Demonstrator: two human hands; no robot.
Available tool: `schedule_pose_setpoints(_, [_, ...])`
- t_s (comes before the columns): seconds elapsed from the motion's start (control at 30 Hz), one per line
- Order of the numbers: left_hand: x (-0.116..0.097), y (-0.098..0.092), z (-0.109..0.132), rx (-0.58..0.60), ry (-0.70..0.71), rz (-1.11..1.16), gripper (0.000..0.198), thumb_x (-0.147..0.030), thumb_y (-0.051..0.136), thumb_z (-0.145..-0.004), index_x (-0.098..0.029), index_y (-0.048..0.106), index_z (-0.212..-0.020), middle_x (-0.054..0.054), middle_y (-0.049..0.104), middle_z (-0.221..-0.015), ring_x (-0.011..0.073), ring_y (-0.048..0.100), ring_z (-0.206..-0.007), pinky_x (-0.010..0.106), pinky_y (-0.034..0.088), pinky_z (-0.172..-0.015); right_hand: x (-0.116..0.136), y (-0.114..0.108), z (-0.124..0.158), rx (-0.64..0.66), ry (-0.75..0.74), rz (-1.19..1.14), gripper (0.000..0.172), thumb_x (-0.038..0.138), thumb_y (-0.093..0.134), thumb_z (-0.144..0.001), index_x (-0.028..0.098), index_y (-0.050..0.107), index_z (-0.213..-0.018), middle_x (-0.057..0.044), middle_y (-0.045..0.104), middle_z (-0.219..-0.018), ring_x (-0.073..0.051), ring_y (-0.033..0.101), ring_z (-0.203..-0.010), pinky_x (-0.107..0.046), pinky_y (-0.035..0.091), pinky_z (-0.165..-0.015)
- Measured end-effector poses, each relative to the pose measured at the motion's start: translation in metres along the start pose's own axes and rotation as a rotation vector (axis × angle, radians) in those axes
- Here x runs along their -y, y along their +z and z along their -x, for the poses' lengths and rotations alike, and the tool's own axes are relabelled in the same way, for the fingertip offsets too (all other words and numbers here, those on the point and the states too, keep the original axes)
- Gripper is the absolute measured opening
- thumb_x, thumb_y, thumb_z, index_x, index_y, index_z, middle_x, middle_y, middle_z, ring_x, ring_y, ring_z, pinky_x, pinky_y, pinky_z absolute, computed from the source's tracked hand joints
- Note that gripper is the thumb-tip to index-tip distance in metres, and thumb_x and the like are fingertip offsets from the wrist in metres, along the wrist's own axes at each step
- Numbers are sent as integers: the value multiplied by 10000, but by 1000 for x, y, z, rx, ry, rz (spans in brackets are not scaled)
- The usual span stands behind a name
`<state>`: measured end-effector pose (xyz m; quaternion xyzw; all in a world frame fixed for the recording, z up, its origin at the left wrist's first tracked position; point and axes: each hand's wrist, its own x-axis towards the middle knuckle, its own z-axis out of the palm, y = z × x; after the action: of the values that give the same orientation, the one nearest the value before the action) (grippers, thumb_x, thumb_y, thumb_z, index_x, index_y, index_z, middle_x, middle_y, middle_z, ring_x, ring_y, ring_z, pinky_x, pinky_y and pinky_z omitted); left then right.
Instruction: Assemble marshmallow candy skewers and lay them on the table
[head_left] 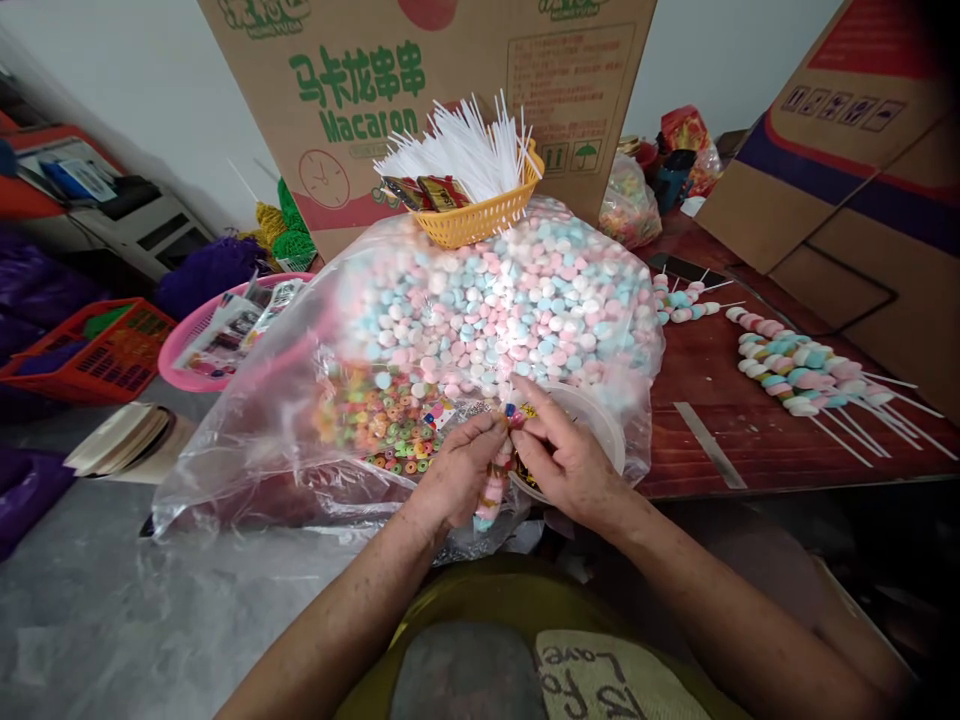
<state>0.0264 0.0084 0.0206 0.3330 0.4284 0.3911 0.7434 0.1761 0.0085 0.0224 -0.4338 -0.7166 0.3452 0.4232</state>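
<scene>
My left hand (469,465) is closed around a marshmallow skewer (491,500), whose pink, white and blue pieces show below the fingers, tilted towards me. At the skewer's upper end my right hand (566,455) pinches with thumb and bent fingers, its index finger stretched out. Something small, blue and red, shows between the fingertips; its kind is hard to make out. Just beyond the hands lies a big clear plastic bag (255,430) of pastel marshmallows (510,300). Ring-shaped candies (397,425) lie to the left. Under my right hand stands a round clear tub (611,430) with dark and yellow pieces.
A yellow basket (480,222) of white sticks (472,150) rests on the bag, before a large carton (465,60). Finished-looking skewers (806,365) lie on the red table (697,375) at right. A pink basket (176,350) and orange crate (112,360) stand left.
</scene>
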Motion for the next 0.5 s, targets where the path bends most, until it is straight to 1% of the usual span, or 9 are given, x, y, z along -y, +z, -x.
schedule_pose_setpoints(0.03, [0,-1,-2,-29,10,20,350,-456,696,-684,-181,480,-683,-81,425,-500,41,288,-257,171,212,-240,2,-2,2,-31,3,-54,543,207,445,-888,179,304,-1411,56,526,-610,-99,476,-539,-226,412,-545])
schedule_pose_setpoints(0.07, [1,-1,-4,-55,22,30,348,-443,720,-658,-174,504,-700,-78,440,-513,40,295,-259,175,222,-238,5,-4,3,-52,13,-103,478,224,449,-895,181,354,-1361,51,534,-626,-100,489,-552,-222,416,-546])
schedule_pose_setpoints(0.1, [0,-2,-6,-75,36,30,349,-433,737,-635,-167,523,-708,-76,446,-514,41,302,-261,177,230,-239,7,-5,4,-52,26,-134,375,240,455,-898,184,438,-1269,42,549,-645,-99,502,-568,-218,420,-550])
schedule_pose_setpoints(0.17, [0,-2,-7,-100,74,19,346,-427,746,-619,-157,540,-687,-72,454,-508,39,316,-272,175,236,-254,8,-6,4,-12,39,-134,152,256,470,-893,187,563,-991,21,577,-675,-98,522,-599,-214,424,-568])
schedule_pose_setpoints(0.2, [-1,-1,-7,-99,97,8,340,-427,740,-627,-156,538,-665,-71,452,-500,35,314,-278,172,230,-267,8,-4,4,10,38,-112,120,254,475,-887,186,572,-869,15,582,-676,-98,523,-607,-214,423,-581])
schedule_pose_setpoints(0.23, [-1,0,-6,-93,126,-10,329,-421,731,-642,-156,537,-651,-72,444,-488,30,308,-288,168,221,-284,8,-2,2,19,37,-82,137,248,478,-879,185,566,-794,13,581,-672,-99,519,-612,-215,419,-591])
schedule_pose_setpoints(0.33, [0,3,-4,-48,185,-107,264,-389,690,-704,-155,571,-676,-78,413,-463,23,292,-336,163,214,-340,3,9,-4,-23,39,18,143,245,488,-846,190,534,-723,20,548,-636,-105,492,-600,-218,392,-581])
schedule_pose_setpoints(0.43, [1,2,-2,14,190,-176,228,-379,621,-767,-162,576,-709,-78,397,-461,34,305,-356,171,232,-361,-1,15,-9,-65,25,123,154,260,489,-829,197,496,-689,26,515,-598,-105,452,-564,-218,355,-547])
schedule_pose_setpoints(0.5, [2,-1,-1,36,174,-183,204,-359,576,-793,-172,550,-716,-74,411,-469,48,321,-342,183,247,-348,-2,14,-11,-53,0,150,155,257,478,-833,199,493,-690,31,514,-577,-99,433,-536,-216,338,-535])
